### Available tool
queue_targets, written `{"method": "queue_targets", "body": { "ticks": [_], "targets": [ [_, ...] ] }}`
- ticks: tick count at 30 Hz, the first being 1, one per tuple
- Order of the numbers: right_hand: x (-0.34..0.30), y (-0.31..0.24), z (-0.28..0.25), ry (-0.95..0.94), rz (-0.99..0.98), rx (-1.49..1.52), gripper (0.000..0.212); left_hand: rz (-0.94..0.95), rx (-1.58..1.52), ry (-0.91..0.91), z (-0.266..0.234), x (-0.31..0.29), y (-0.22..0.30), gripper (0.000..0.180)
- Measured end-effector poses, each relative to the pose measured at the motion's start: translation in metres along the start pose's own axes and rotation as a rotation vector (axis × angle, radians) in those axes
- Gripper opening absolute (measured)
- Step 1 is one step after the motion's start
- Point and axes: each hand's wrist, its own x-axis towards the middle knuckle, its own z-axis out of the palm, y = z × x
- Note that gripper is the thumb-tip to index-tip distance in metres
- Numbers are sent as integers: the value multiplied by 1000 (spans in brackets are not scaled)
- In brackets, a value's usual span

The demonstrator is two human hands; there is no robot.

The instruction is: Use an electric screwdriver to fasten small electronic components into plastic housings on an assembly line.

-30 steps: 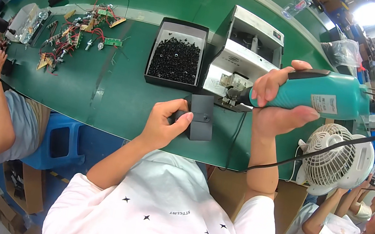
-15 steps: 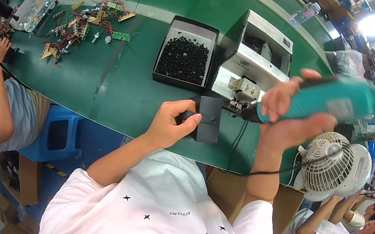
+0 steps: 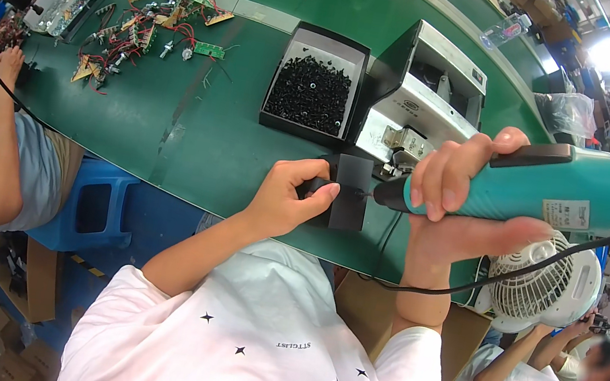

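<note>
With thumb and curled fingers, my left hand [image 3: 290,194] grips a small black plastic box [image 3: 352,195] near the table's front edge. A teal electric screwdriver [image 3: 522,196] lies nearly level in my right hand [image 3: 452,189], its fingers wrapped over the front of the body. The tool's black nose points left, and its thin bit reaches the right side of the box. Whether the bit sits on a screw there is too small to tell.
Behind the box stand an open tray [image 3: 311,96] of black screws and a metal screw feeder [image 3: 417,100]. Wired circuit boards [image 3: 149,35] lie at the left. A white fan [image 3: 540,282] stands at the right, with the screwdriver's cord [image 3: 483,283] looping in front. Co-workers sit on both sides.
The screwdriver has come down and left from beside the feeder, and its bit now meets the box. My left hand keeps its hold on the box.
</note>
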Motion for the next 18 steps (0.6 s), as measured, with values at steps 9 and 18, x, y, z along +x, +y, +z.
{"method": "queue_targets", "body": {
  "ticks": [9,18],
  "targets": [
    [1,4,6,-54,58,-129,84,4,-6,-1,0,-1,-2,12],
    [1,1,3,-228,20,-85,79,531,517,347,21,6,7,34]
  ]
}}
